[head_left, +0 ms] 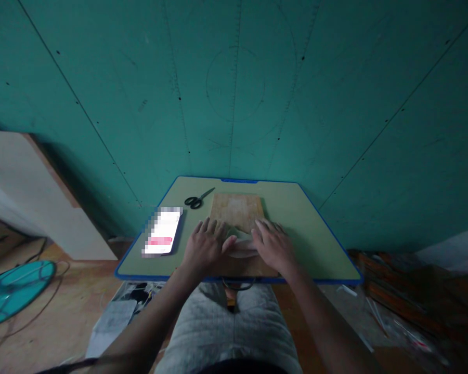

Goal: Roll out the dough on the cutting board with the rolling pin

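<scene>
A wooden cutting board lies on the small pale-green table, near its front. My left hand rests palm down over the board's left side, fingers stretched forward. On the right side, my right hand lies palm down with its fingers extended. Between them shows a pale, long, rounded piece on a thin, flat, light sheet; both hands cover its ends. What it is made of, I cannot make out. Black-handled scissors lie beyond my left hand, apart from it.
A phone with a lit screen lies on the table's left side. The blue-edged table stands against a green wall. A white panel leans at left, near a turquoise round object. Clutter lies on the floor at right.
</scene>
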`<action>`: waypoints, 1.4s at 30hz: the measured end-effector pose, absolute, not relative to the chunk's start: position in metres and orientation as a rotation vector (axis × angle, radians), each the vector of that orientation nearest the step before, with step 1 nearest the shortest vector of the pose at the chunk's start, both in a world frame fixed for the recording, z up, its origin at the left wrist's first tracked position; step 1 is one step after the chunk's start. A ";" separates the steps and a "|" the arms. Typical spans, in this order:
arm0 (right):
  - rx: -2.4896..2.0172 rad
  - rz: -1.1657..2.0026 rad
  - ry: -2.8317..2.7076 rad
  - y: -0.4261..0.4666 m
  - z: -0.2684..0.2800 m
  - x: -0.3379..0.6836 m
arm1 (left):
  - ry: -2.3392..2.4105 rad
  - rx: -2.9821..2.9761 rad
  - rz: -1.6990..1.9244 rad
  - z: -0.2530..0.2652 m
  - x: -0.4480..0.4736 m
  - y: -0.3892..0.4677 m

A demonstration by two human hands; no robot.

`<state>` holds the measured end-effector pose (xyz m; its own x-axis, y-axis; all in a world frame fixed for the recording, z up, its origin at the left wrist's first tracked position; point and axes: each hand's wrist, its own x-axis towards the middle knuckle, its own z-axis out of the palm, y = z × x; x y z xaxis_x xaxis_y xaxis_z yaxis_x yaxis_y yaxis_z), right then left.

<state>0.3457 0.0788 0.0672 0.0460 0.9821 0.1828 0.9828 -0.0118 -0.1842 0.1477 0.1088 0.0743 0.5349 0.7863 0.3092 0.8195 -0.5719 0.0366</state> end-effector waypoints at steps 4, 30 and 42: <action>-2.089 0.063 -1.990 0.097 0.069 0.350 | -1.385 -2.699 -0.300 0.080 0.151 0.125; -2.237 0.106 -1.775 0.164 0.066 0.360 | -1.816 -2.450 -0.307 0.072 0.173 0.189; -2.214 -0.028 -1.832 0.099 0.069 0.347 | -1.684 -2.396 -0.564 0.064 0.162 0.130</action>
